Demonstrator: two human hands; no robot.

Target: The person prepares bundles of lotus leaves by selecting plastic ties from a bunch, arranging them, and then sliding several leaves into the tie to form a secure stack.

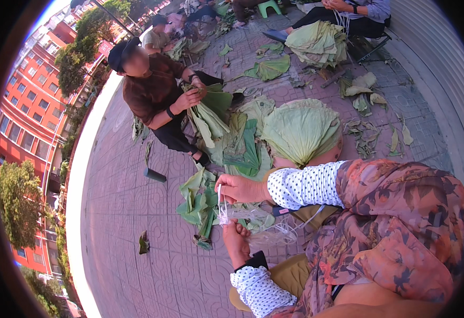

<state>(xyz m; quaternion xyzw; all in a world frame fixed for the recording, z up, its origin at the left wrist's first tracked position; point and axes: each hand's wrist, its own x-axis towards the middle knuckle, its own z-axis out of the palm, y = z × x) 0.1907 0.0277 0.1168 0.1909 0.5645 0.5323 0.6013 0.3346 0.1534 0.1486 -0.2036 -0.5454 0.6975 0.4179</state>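
My right hand point(241, 189), closed in a pinch, draws up a white plastic string point(219, 197). Just below it, my left hand point(235, 244), with a black band at the wrist, is closed around the gathered strings. A loose tangle of clear-white strings point(274, 233) trails from there toward my lap. Dotted white sleeves cover both forearms. Beyond my right arm, a fanned stack of pale green leaves point(301, 130) sits on something reddish and rounded. Large crumpled green leaves point(197, 199) lie on the paving beside my hands.
Across from me, a person in a dark cap point(152, 95) holds folded leaves point(210, 114). A dark cylinder point(155, 175) lies on the paving. Another leaf stack point(319, 45) stands by a seated person at the upper right, near a ribbed shutter point(444, 42). Further back is a green stool point(269, 7).
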